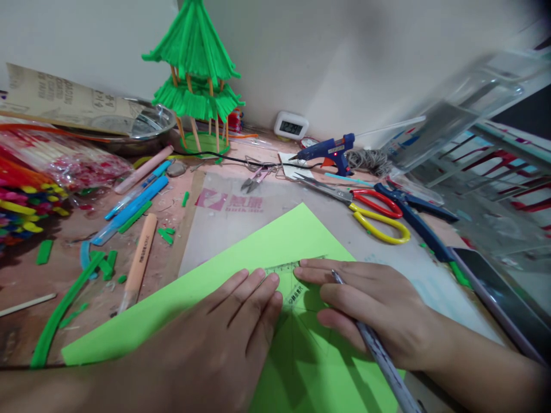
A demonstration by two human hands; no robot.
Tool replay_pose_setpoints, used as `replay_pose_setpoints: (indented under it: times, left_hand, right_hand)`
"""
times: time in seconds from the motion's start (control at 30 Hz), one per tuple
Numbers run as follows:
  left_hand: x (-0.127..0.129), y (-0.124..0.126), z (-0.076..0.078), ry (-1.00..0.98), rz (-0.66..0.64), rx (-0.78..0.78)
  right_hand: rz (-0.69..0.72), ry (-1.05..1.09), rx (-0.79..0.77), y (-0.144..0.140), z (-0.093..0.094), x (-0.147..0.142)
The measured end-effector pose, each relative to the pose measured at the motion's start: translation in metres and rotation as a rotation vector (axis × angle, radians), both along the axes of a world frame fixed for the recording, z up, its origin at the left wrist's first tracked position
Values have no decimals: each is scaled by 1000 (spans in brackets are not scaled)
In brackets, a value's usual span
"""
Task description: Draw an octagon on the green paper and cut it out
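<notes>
My left hand (pixel 241 315) lies flat with its fingers stretched out, fingertips on the edge of a small clear ruler (pixel 282 268), possibly a set square. Under the ruler is a sheet of bright green paper (pixel 297 229) with thin drawn lines crossing on it. My right hand (pixel 370 310) has a grey patterned pencil (pixel 383 358) between its fingers, tip pointing up and away from the paper. The right index fingertip rests at the ruler's right end. Part of the ruler is hidden beneath my fingers.
Behind the paper lie scissors (pixel 374 212), pliers (pixel 413 218) and a blue glue gun (pixel 327 152). A green pagoda model (pixel 193 86) stands at the back. Markers (pixel 140 255), green scraps and pipe cleaners (pixel 30 206) are on the left; a phone (pixel 499 292) is on the right.
</notes>
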State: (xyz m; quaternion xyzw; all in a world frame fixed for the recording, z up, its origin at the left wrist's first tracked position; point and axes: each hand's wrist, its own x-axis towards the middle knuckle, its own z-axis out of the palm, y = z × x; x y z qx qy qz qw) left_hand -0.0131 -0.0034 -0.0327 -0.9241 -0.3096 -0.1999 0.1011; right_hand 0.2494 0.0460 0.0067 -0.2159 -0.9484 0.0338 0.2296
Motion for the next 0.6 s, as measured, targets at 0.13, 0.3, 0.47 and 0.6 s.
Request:
replay_pose_setpoints:
  times: [0.13,0.3,0.47,0.6]
  left_hand:
    - [0,0,3,1,-22,31]
    - [2,7,6,1,6,35]
    - [3,8,2,-34,-7,92]
    - [2,4,2,-24,-3,70]
  right_hand:
    - [0,-4,-10,0,-1,1]
    - [2,0,-10,0,-1,1]
    - [9,4,10,0,0,2]
    - [11,-5,9,0,-1,2]
